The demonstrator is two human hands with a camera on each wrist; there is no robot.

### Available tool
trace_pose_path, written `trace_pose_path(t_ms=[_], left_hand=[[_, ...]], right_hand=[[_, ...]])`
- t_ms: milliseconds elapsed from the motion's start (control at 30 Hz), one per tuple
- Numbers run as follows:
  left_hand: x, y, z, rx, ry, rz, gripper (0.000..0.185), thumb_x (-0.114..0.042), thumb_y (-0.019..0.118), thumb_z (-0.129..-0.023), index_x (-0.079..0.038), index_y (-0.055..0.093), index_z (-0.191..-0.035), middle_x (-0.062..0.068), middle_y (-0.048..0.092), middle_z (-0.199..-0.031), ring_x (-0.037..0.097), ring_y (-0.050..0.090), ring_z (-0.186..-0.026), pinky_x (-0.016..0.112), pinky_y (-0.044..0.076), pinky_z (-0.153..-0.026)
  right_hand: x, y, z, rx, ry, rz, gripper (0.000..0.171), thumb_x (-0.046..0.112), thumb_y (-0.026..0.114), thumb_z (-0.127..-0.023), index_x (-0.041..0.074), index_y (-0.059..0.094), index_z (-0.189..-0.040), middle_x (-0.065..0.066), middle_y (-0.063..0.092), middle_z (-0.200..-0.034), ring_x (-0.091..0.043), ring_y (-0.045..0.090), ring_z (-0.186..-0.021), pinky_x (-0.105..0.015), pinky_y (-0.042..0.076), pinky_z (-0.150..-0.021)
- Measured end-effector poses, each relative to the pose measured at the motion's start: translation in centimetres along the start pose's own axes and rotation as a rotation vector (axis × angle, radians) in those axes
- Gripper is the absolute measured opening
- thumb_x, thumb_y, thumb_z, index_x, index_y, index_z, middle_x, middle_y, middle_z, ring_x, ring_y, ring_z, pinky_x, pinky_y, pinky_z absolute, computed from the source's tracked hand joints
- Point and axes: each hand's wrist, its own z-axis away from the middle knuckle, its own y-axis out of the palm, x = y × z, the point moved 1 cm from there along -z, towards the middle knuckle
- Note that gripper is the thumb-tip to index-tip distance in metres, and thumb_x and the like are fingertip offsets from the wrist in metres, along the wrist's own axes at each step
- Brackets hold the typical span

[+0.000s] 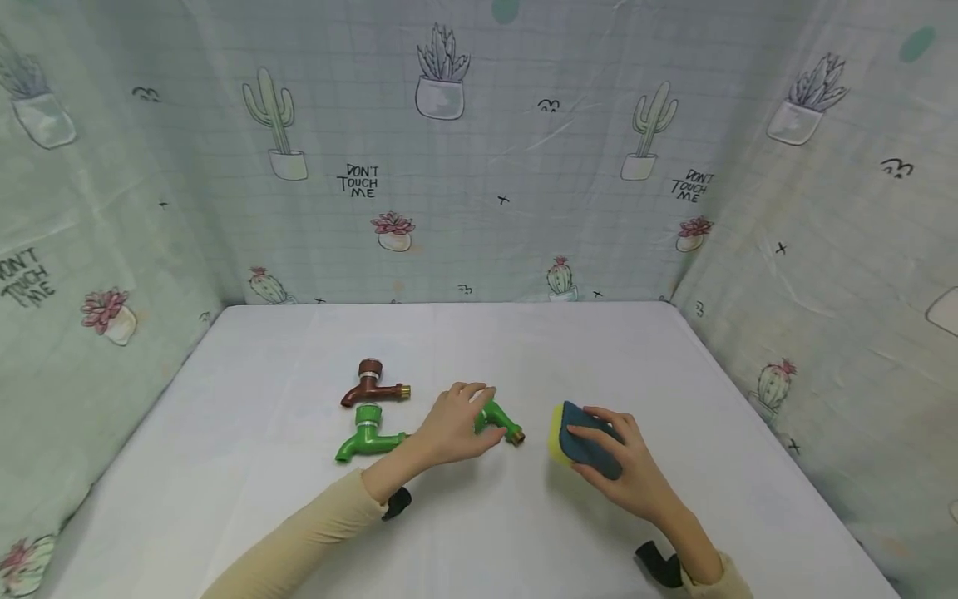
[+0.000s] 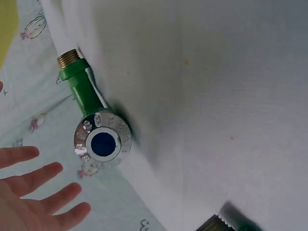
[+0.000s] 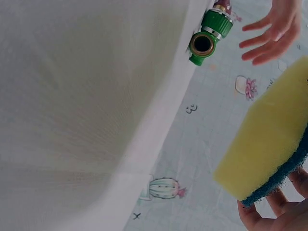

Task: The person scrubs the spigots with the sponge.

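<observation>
Near the middle of the desk, seen from the head, the left hand hangs with loosened grip by a green faucet, whose brass inlet points toward the near right corner. Nearer the right edge, the right hand grasps a sponge, yellow side leftward.

Left wrist: fingers spread, apart from the faucet.

Right wrist: the sponge's long axis leans roughly like the desk's edge.

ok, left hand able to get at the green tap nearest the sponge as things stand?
Likely yes: the left hand is open beside that green tap, with nothing visible between them; the sponge, in the right hand, sits off to the side.
</observation>
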Motion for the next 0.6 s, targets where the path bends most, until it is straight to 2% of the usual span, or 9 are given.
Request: trace_pose_path(t_ms=[167,333,467,600], left_hand=[[-0.2,1.7,-1.4,0.131,0.048,-0.199,0.073,-0.063,0.046,-0.08,-0.013,0.042,-0.132,0.02,0.047,-0.127,0.04,0.045,-0.113,0.057,0.041,-0.085],[-0.4,2.7,-2.2,0.268,0.023,-0.304,0.081,-0.072,0.036,-0.078,-0.017,0.033,-0.138,0.027,0.04,-0.132,0.047,0.037,-0.121,0.065,0.031,-0.092],[-0.5,3.4,-2.4,0.323,0.005,-0.33,0.082,-0.073,0.034,-0.078,-0.019,0.031,-0.139,0.029,0.039,-0.132,0.047,0.035,-0.122,0.067,0.028,-0.094],[-0.4,4.1,-2.6,0.319,-0.003,-0.354,0.084,-0.074,0.033,-0.077,-0.018,0.031,-0.139,0.029,0.041,-0.13,0.047,0.037,-0.121,0.066,0.029,-0.094]], right_hand=[[0.0,-0.2,0.1,0.015,0.02,0.012,0.052,0.018,0.077,-0.067,0.024,0.058,-0.116,-0.011,0.045,-0.128,-0.019,0.036,-0.112,-0.041,0.043,-0.082],[0.1,-0.4,0.0,0.022,0.02,0.019,0.052,0.018,0.077,-0.067,0.024,0.058,-0.116,-0.011,0.045,-0.128,-0.019,0.036,-0.112,-0.041,0.043,-0.082],[0.1,-0.5,-0.1,0.026,0.012,0.02,0.052,0.018,0.077,-0.068,0.024,0.058,-0.116,-0.011,0.045,-0.127,-0.02,0.037,-0.111,-0.042,0.044,-0.082],[0.1,-0.5,-0.1,0.028,0.009,0.018,0.053,0.018,0.077,-0.068,0.024,0.057,-0.116,-0.012,0.045,-0.127,-0.02,0.037,-0.111,-0.043,0.045,-0.081]])
